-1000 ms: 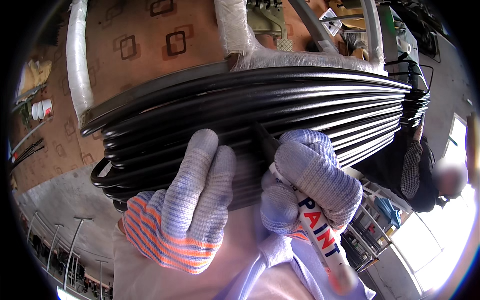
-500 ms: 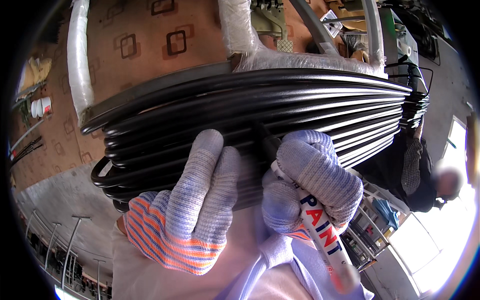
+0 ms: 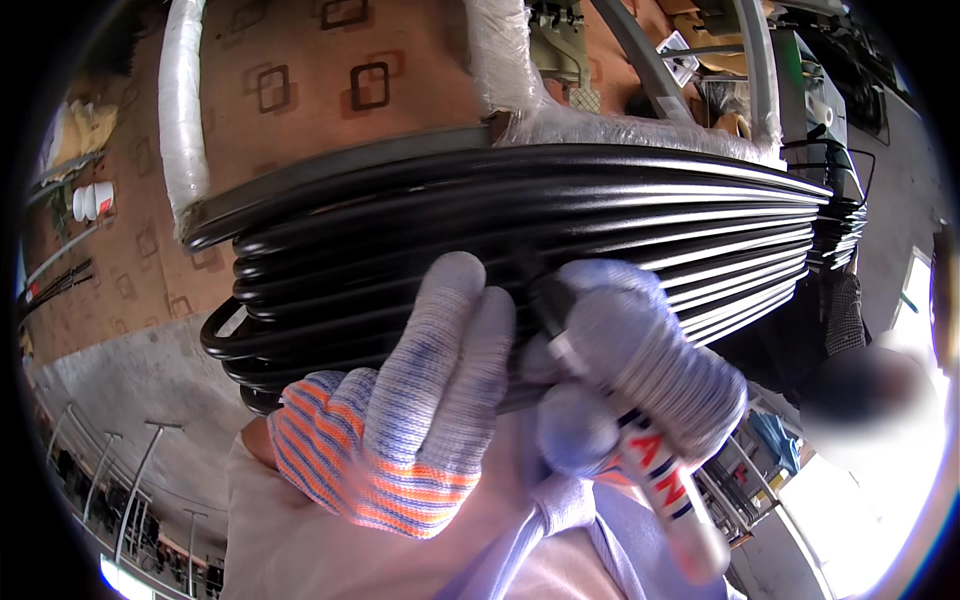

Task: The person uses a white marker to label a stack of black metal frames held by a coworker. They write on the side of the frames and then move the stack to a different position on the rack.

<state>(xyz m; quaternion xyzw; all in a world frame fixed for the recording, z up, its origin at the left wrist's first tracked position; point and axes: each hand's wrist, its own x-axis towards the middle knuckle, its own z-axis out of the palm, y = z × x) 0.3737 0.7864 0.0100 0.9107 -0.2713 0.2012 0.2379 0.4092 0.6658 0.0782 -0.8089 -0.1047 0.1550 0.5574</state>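
Note:
A stack of glossy black bent tubes (image 3: 690, 212) lies across the middle in front of me. My left hand (image 3: 400, 430), in a grey-blue knit glove with orange stripes, rests at the near side of the stack. Its first two fingers stretch along the tubes, the others are curled, and the thumb is hidden. In the same kind of glove, my right hand (image 3: 655, 365) is closed round a white paint marker (image 3: 668, 490) with red and blue lettering. The marker slants, its dark end toward the tubes. Blur hides whether its tip touches them.
Plastic-wrapped frame posts (image 3: 184, 110) stand beyond the stack, over a brown patterned floor covering (image 3: 310, 50). Another person in dark clothing (image 3: 765, 325) is close by on the right, next to a second bundle of black tubes (image 3: 842, 235). A rack (image 3: 745, 440) stands at lower right.
The whole view has shifted, so the tubes appear slightly further right and lower. Both hands keep their poses, the marker still held. At right, the other person's head has moved lower and left.

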